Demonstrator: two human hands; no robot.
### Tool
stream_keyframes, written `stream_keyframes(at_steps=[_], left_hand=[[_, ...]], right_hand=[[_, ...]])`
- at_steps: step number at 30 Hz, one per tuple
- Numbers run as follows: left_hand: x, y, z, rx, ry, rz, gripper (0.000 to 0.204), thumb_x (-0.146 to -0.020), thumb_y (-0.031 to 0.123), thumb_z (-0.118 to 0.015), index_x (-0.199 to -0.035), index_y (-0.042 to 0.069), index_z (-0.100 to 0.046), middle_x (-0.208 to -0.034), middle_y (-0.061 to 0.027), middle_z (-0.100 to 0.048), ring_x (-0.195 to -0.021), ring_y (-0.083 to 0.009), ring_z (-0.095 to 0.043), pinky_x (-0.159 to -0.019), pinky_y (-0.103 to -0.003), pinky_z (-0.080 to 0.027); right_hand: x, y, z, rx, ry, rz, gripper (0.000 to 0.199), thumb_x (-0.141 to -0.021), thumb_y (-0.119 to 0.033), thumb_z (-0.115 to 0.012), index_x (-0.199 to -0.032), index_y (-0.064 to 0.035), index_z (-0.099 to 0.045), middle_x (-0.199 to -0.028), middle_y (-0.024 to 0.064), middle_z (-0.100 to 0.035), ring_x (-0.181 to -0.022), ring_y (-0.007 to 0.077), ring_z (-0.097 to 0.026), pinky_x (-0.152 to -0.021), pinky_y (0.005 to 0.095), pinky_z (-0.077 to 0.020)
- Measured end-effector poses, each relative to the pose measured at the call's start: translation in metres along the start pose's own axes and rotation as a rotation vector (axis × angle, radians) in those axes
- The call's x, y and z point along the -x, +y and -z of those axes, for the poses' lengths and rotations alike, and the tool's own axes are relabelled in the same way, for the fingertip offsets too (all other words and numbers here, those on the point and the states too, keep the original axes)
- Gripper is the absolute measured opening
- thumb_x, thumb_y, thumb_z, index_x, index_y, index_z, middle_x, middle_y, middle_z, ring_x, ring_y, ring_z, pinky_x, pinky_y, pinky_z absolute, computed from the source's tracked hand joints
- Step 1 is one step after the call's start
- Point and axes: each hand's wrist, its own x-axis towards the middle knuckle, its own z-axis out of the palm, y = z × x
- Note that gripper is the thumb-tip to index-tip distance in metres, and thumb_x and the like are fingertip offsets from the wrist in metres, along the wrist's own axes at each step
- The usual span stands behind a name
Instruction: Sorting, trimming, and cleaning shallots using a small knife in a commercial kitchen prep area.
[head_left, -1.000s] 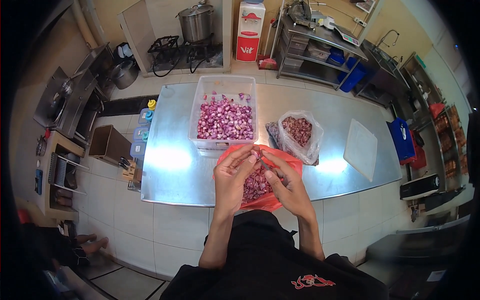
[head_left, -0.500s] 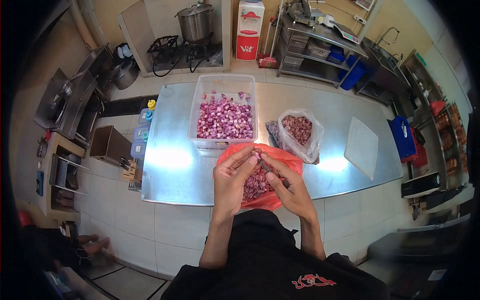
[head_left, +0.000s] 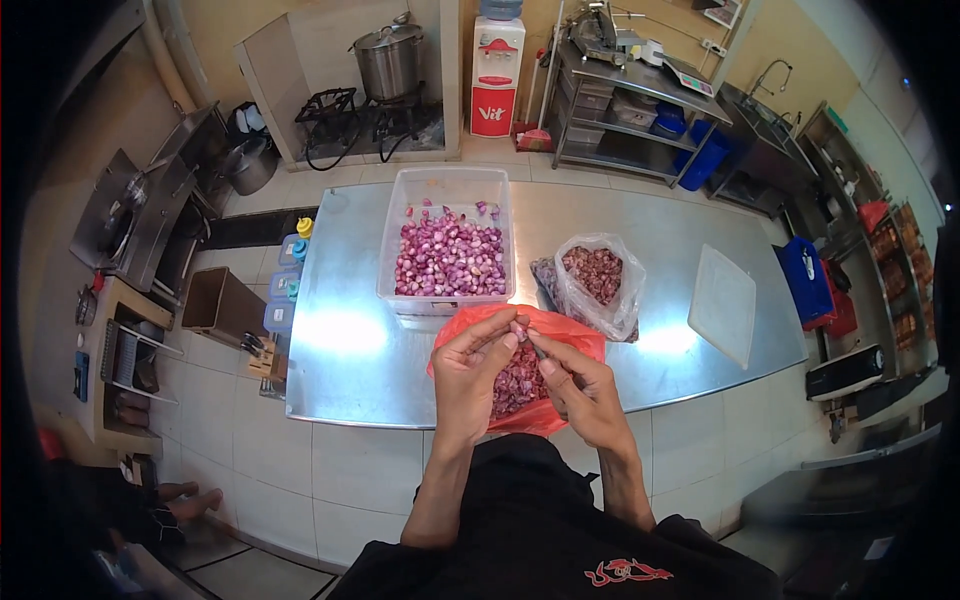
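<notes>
My left hand [head_left: 468,372] pinches a small purple shallot [head_left: 519,329] at its fingertips, above an open red plastic bag [head_left: 572,334] of shallot skins and pieces. My right hand [head_left: 588,388] is closed on a small knife [head_left: 540,349], with its thin blade up against the shallot. Both hands meet over the bag at the near edge of a steel table [head_left: 345,350]. Just beyond the bag stands a clear plastic tub [head_left: 392,290] full of peeled purple shallots [head_left: 450,258]. To its right, a clear plastic bag [head_left: 598,278] holds darker shallots.
A white rectangular lid [head_left: 724,303] lies on the table's right part. Small lidded containers [head_left: 286,290] and a brown box [head_left: 220,305] sit at the table's left end. Behind are a gas burner with a large pot [head_left: 388,60], a water dispenser [head_left: 496,75] and steel shelving [head_left: 630,95].
My hands have stayed over the red bag, with only small finger movements around the shallot. Nothing else has moved.
</notes>
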Motion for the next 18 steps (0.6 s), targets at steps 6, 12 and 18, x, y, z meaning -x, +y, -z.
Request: stream_keyframes(at_steps=[6,12,18], left_hand=[[-0.001,0.005,-0.002,-0.104,-0.004,-0.009,0.031,-0.087,-0.004,-0.062,-0.118,-0.006,-0.059,-0.111,-0.0149,-0.065,-0.101,-0.0158,-0.062,-0.092,-0.027,-0.05],[-0.004,0.005,-0.001,-0.125,-0.007,-0.054,0.032,-0.087,-0.005,-0.061,-0.119,-0.007,-0.059,-0.109,-0.0155,-0.065,-0.101,-0.0166,-0.063,-0.093,-0.028,-0.05],[-0.004,0.003,0.006,-0.197,0.004,-0.085,0.028,-0.087,-0.003,-0.062,-0.115,-0.007,-0.06,-0.107,-0.0151,-0.066,-0.098,-0.0181,-0.064,-0.091,-0.028,-0.051]], right_hand=[[-0.002,-0.008,0.0,-0.052,-0.018,-0.094,0.035,-0.098,-0.012,-0.05,-0.13,-0.0002,-0.053,-0.13,0.0113,-0.057,-0.12,0.0161,-0.05,-0.103,0.0286,-0.0364],[-0.003,-0.002,-0.005,-0.014,0.009,-0.046,0.034,-0.098,-0.012,-0.05,-0.131,-0.0033,-0.053,-0.069,-0.0059,-0.049,-0.054,0.0009,-0.036,-0.048,0.0183,-0.0293],[-0.01,-0.006,-0.007,0.06,0.106,-0.057,0.036,-0.098,-0.015,-0.05,-0.132,-0.0034,-0.053,-0.122,0.0112,-0.061,-0.109,0.0137,-0.055,-0.093,0.0269,-0.0414]])
